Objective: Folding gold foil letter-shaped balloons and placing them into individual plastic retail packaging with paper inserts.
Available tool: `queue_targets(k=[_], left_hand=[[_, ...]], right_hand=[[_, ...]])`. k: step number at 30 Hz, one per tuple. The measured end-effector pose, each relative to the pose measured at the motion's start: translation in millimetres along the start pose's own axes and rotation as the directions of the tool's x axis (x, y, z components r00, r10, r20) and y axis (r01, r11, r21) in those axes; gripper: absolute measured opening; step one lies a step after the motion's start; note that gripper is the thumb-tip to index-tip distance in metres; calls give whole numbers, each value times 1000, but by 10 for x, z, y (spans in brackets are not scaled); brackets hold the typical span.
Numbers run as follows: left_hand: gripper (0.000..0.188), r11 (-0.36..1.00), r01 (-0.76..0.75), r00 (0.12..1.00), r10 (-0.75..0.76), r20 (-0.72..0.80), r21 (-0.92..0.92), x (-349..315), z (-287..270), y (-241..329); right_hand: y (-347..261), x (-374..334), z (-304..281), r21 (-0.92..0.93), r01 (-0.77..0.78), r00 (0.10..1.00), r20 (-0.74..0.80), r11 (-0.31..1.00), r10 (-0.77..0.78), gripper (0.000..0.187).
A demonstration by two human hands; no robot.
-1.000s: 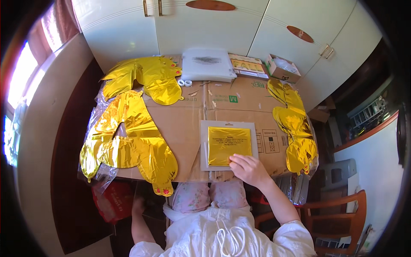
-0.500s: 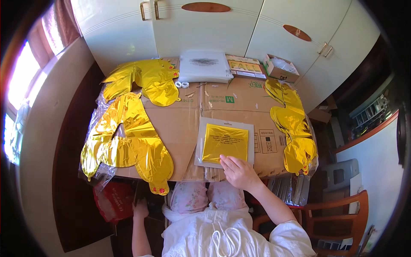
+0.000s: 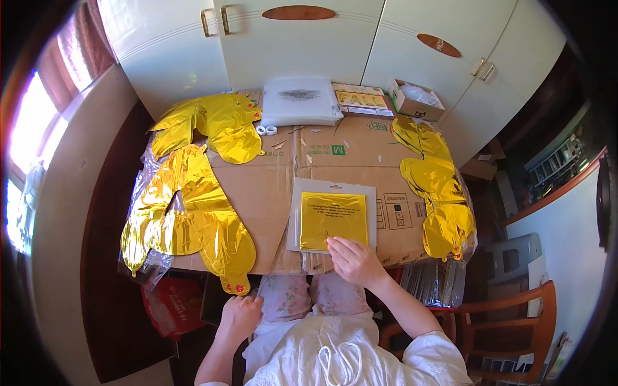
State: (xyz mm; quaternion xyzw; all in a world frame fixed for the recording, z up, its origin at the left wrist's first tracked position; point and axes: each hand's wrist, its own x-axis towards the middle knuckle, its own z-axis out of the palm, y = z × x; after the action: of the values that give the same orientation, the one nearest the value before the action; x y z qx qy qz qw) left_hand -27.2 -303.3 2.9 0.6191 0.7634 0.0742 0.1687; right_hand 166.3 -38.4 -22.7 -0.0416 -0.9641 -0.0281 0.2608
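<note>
In front of me on the cardboard lies a flat packet point(image 3: 335, 215), with gold foil framed by a pale border and small dark print. My right hand point(image 3: 353, 260) is at its lower edge, fingertips pinched together over the gold part; the thumb is mostly hidden. My left hand point(image 3: 241, 315) is closed above my left thigh, just below the table edge. Its fingertips are hidden, so what it holds, if anything, does not show. Close above it hangs the end of a flat gold foil balloon point(image 3: 222, 222) with red spots at its tip.
A second gold balloon point(image 3: 235, 138) lies far left, and more gold foil point(image 3: 444, 186) along the right edge. At the back are a stack of clear plastic sheets point(image 3: 299, 112), white tape rolls point(image 3: 266, 130) and a small open box point(image 3: 417, 103). A wooden chair point(image 3: 515, 321) stands right.
My left hand has come up from beside the red bag, rightward to above my left thigh. My right hand stays on the packet. The whole view has shifted slightly.
</note>
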Motion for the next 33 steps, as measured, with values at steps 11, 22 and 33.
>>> queue_targets(k=[11,22,33], left_hand=[[35,901,-319,855,407,-321,293,699,-310,29],[32,871,-399,818,479,-319,285,845,-164,25],[19,853,-431,759,519,-394,293,829,-51,13]], right_hand=[[-8,74,-129,32,-11,999,42,999,9,30],[27,10,-70,45,-28,999,36,999,26,28],[363,-399,-520,257,-138,965,251,957,71,60]])
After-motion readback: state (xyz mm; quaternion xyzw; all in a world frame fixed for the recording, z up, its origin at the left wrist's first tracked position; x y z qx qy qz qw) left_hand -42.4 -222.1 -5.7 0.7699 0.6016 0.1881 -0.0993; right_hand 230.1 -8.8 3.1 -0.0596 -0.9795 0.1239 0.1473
